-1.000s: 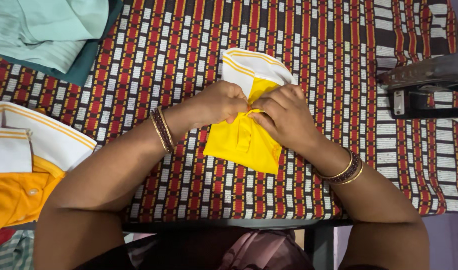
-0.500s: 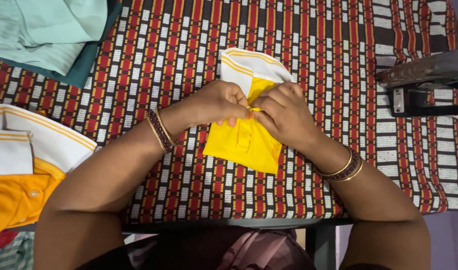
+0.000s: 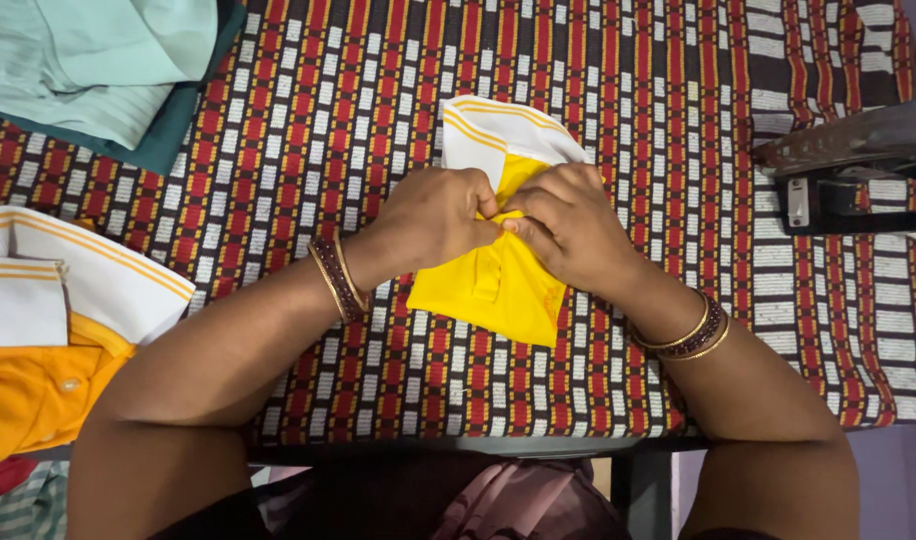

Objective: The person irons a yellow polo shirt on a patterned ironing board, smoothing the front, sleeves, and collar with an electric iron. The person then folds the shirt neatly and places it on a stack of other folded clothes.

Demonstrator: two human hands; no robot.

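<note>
Two bare hands pressed together on a small folded yellow shirt (image 3: 498,290) with a white collar striped in yellow (image 3: 488,130). Shirt lying flat on the striped red, black and white cloth (image 3: 378,100) over the table, right in the middle, just in front of the body. Left hand (image 3: 433,215) curled shut on the shirt's left side, fingers pinching the yellow cloth near the neck. Right hand (image 3: 568,230) curled on the shirt's right side, fingertips pinching the same spot, so both hands meet and touch at the shirt's front strip just under the collar. Exactly what sits between the fingers too small to tell, maybe a button. Long side of the shirt running away from the body and tipped a little, collar at the far end, bottom edge at the near end. Both hands equally near, one on each side, with the shirt straight under them. Bangles (image 3: 333,275) on the left wrist, more bangles (image 3: 693,335) on the right wrist. Far left of the shirt, an orange shirt with a white collar (image 3: 48,330). Up and left of the shirt, a pile of pale green clothes (image 3: 88,60). Right of the shirt, a dark metal iron (image 3: 848,165) resting on the cloth.
</note>
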